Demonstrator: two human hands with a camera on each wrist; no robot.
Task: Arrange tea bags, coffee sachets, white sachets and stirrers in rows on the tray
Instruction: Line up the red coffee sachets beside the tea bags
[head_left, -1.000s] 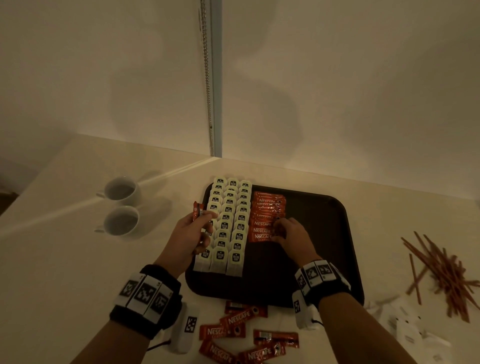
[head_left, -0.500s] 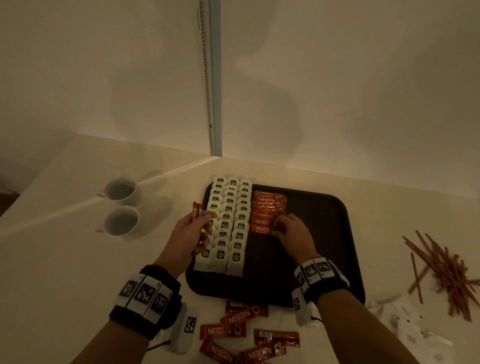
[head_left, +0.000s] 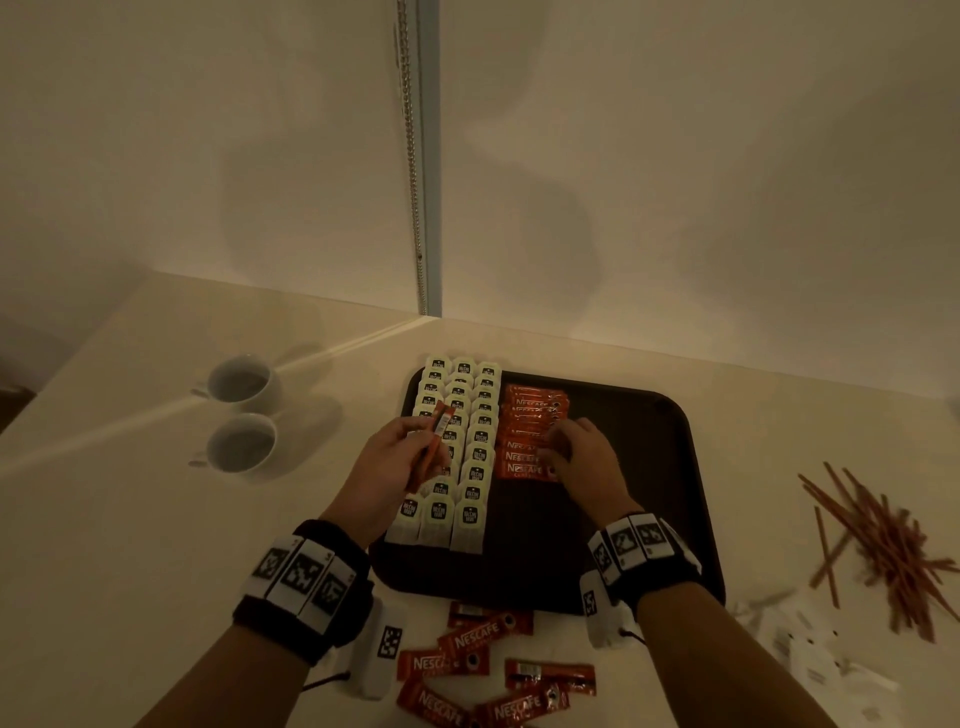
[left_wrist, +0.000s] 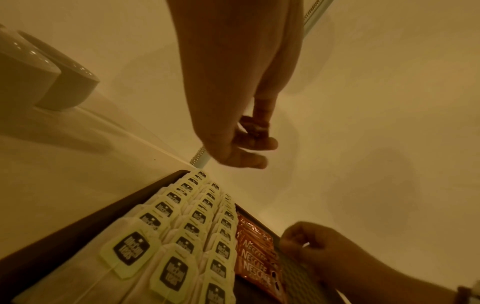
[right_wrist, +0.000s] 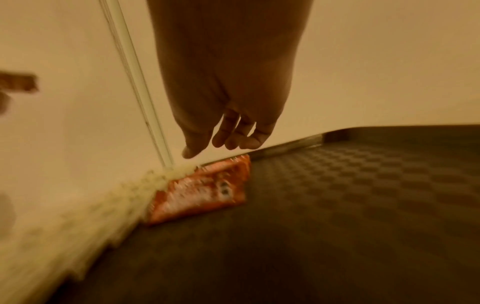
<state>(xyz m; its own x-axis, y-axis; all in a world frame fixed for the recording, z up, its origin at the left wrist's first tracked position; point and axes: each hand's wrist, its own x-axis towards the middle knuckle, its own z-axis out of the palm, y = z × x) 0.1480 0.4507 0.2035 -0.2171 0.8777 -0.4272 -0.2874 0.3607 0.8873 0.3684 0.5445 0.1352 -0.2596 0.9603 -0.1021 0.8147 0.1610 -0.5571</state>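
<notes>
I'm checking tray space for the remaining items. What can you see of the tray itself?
The tray is a dark brown rounded rectangle with a raised rim and, in the right wrist view, a checkered textured floor. It lies flat on the pale counter. Three rows of tea bags fill its left side, a column of coffee sachets sits beside them, and its right part is bare. The right hand is over it.

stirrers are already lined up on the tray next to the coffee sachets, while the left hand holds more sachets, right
Not quite. The stirrers lie in a loose pile on the counter, right of the tray, as the head view shows. The left hand does hold coffee sachets.
</notes>
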